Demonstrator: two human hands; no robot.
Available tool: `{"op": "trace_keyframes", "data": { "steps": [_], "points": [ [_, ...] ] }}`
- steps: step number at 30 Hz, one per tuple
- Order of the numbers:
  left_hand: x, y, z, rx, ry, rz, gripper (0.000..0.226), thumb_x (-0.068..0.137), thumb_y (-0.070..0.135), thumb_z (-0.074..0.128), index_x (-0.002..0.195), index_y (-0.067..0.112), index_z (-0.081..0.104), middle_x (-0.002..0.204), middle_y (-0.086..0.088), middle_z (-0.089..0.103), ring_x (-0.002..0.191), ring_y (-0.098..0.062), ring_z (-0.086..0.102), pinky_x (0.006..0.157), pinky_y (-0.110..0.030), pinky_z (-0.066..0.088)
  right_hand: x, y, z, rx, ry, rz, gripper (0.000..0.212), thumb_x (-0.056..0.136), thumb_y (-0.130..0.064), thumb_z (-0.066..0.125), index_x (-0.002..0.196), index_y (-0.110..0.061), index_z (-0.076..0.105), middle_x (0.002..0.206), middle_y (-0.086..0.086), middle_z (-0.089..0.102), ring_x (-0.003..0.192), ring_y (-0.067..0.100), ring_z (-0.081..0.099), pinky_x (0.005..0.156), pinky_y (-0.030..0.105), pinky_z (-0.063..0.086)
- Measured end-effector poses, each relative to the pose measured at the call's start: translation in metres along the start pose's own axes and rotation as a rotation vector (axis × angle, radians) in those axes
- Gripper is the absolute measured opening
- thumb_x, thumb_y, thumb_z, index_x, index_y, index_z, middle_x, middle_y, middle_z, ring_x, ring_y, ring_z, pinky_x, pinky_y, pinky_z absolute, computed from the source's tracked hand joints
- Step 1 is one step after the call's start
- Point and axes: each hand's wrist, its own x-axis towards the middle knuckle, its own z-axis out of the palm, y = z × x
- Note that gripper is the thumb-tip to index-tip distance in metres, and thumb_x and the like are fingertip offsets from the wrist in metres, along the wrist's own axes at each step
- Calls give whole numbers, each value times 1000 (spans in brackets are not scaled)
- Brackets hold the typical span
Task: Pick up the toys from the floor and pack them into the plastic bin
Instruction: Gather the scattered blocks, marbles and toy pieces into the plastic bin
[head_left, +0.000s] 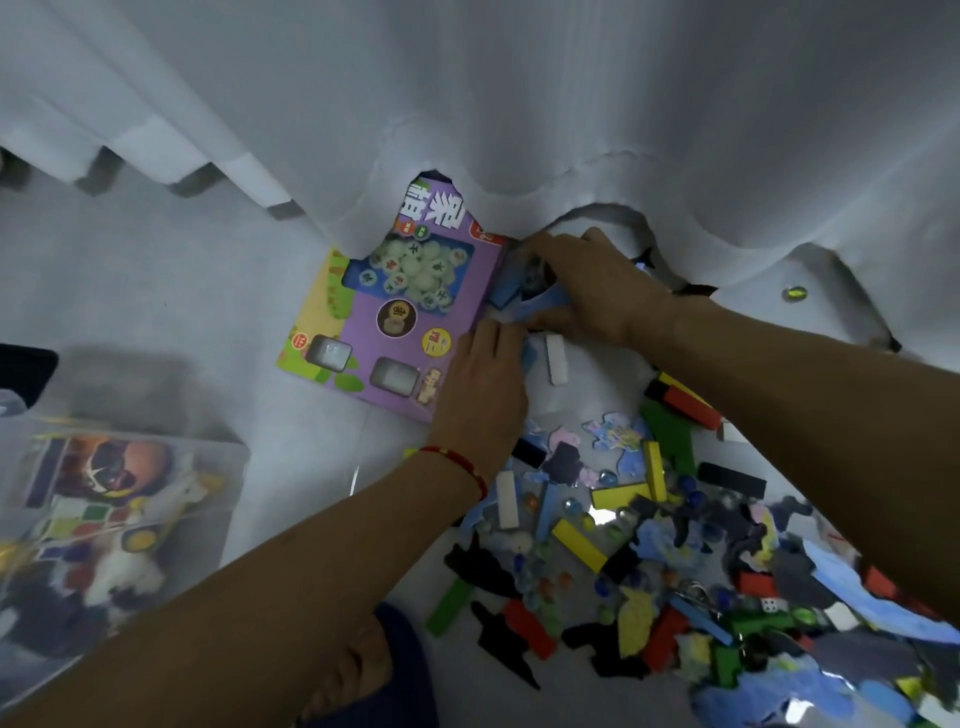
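Head: blue blocks (524, 299) under right hand (597, 291)

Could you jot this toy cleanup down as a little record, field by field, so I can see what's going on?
Place: pale floor by a white curtain
Left hand: lies on the purple game box, beside a white block
Right hand: curled grip on blue pieces at the curtain's hem
Plastic bin: at left, already holding toys
Still on floor: pile of blocks, marbles and puzzle pieces
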Motion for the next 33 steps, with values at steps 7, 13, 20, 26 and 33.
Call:
{"op": "trace_keyframes", "data": {
  "steps": [7,13,20,26,33],
  "points": [
    [11,11,-5,102,-90,-76,62,73,-3,61,133,1,44,113,-24,50,102,-38,47,82,-40,35,-29,0,-27,262,188,117,40,71,-40,85,97,-15,66,94,-1,64,87,16,60,74,32,49],
    [22,13,-6,219,-260,-93,48,77,10,62,122,4,46,112,-23,50,100,-36,49,81,-40,38,-60,2,-53,488,192,425,43,65,-47,87,93,-19,69,88,4,68,72,26,71,56,43,61],
    [-1,33,-63,-706,-195,-556,64,82,9,70,141,15,47,110,-7,59,98,-22,61,82,-31,55,-111,-37,-68,1146,87,599,35,84,-30,74,108,-5,67,96,7,74,78,14,72,58,28,58],
    [-99,37,-177,-1743,-294,-875,39,94,-3,49,130,11,56,104,-24,64,93,-37,67,84,-45,58,-157,-110,-104,1241,-37,656,38,85,-29,74,111,-2,68,105,14,75,90,30,72,69,39,60],
    [-245,-32,-306,-1781,297,-923,32,89,-3,46,115,4,63,97,-14,52,88,-33,59,69,-34,60,-139,-307,-151,1134,-310,295,33,81,-17,78,109,-3,69,95,16,75,84,23,73,76,45,61]
  ]
}}
